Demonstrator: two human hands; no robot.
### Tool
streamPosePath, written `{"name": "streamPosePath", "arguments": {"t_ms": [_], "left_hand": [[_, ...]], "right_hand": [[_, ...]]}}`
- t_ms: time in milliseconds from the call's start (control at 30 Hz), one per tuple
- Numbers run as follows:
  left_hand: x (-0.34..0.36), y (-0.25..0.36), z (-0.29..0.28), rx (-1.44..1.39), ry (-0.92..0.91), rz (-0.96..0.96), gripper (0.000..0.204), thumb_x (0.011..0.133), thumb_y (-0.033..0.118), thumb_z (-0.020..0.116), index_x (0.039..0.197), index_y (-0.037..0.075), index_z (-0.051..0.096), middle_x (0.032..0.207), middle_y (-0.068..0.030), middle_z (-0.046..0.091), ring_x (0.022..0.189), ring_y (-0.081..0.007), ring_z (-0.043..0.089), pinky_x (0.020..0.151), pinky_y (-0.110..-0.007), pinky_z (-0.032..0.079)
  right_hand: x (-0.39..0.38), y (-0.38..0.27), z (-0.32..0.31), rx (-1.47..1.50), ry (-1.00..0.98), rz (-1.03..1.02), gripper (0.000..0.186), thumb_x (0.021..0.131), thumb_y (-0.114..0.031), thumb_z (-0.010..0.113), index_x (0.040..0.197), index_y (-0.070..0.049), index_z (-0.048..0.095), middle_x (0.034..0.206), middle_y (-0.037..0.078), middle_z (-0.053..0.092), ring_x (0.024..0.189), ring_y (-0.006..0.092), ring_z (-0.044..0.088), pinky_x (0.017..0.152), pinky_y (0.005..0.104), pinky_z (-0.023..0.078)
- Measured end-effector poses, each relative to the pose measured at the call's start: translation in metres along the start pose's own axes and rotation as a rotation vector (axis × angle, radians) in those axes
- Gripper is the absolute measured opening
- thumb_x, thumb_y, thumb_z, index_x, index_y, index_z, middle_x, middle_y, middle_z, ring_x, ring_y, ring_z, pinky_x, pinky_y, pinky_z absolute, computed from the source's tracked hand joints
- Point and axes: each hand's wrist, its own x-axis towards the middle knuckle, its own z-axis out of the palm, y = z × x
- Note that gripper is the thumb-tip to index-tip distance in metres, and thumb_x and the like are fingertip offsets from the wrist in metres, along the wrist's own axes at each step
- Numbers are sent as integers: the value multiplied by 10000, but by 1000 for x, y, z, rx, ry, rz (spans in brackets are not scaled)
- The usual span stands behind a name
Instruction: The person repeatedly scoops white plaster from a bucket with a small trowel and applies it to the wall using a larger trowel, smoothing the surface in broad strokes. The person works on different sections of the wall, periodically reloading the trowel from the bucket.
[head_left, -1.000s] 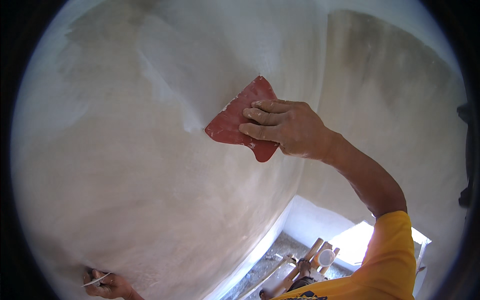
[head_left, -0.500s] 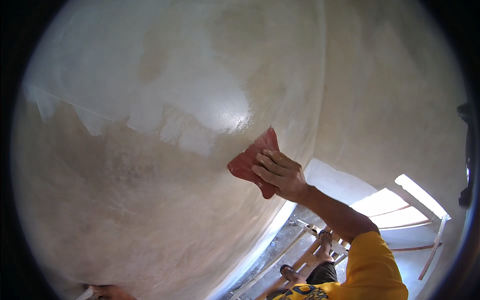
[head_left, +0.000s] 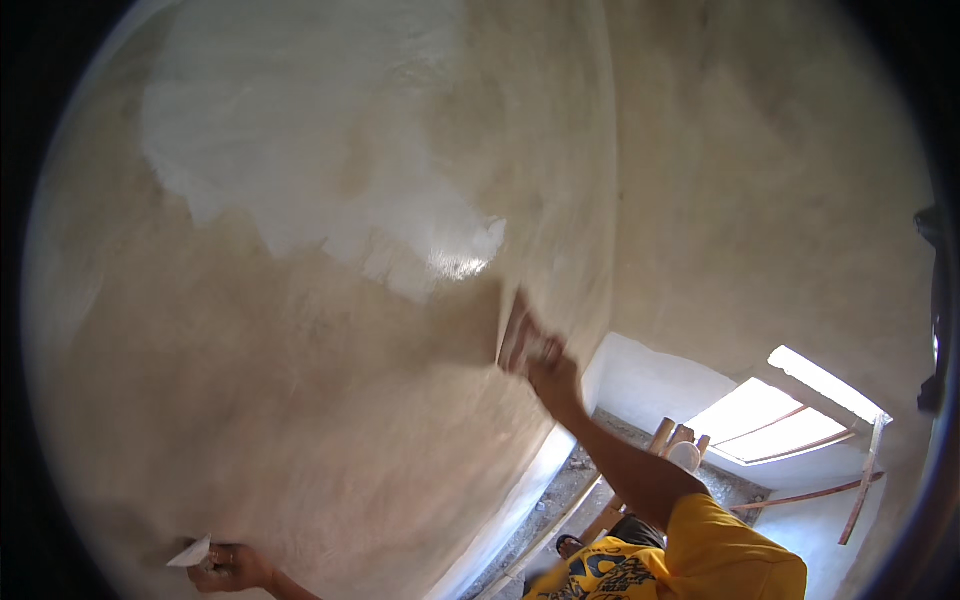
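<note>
My right hand (head_left: 553,370) grips a red flat spreader (head_left: 517,330), blurred by motion and turned nearly edge-on beside the plastered wall (head_left: 350,400). A pale, partly glossy patch of fresh coat (head_left: 330,150) covers the wall above the spreader, with an irregular lower edge. At the lower left, my left hand (head_left: 228,570) holds a small pale flat tool (head_left: 190,552) close to the wall; what else its fingers enclose is unclear.
An adjoining wall (head_left: 750,180) rises at the right, above a bright window opening (head_left: 745,425) with thin strips across it. Below are wooden scaffold poles (head_left: 665,433), a white round container (head_left: 684,457), my sandalled foot (head_left: 568,545) and a rough grey floor (head_left: 622,425).
My right hand and spreader have moved downward from the upper wall, and the spreader has turned from flat-on to nearly edge-on. My view has shifted, showing more of the window.
</note>
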Motion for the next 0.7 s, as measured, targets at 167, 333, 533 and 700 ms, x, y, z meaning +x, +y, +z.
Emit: {"name": "streamPosePath", "arguments": {"t_ms": [167,333,533,700], "left_hand": [[2,19,-6,-94,74,65,481,1077,438,517,1233,-14,574,1201,-186,562,1067,-361,558,920,-479,453],[2,42,8,-91,1,92,508,1079,463,493,1252,-8,573,1159,-159,617,1029,-347,563,922,-485,429],[2,51,13,-164,68,77,427,1106,427,418,1275,62,560,1186,-114,618,1038,-315,558,905,-471,408],[5,48,10,-169,50,73,432,1113,432,375,1278,78,558,1129,-98,627,988,-324,563,872,-481,412]], "right_hand": [[73,-66,3,564,10,38,112,862,-45,661,967,-10,676,817,31,642,646,112,598,531,301,467],[60,-214,34,550,-136,-121,87,864,-39,651,942,-2,648,825,35,626,604,109,580,474,299,432],[2,-319,106,75,-312,-475,137,899,-108,675,887,28,679,660,62,616,583,111,598,506,324,477],[-83,-325,143,-381,-351,-1190,326,914,-133,662,1224,-41,704,1012,176,756,826,360,728,668,453,577]]}}
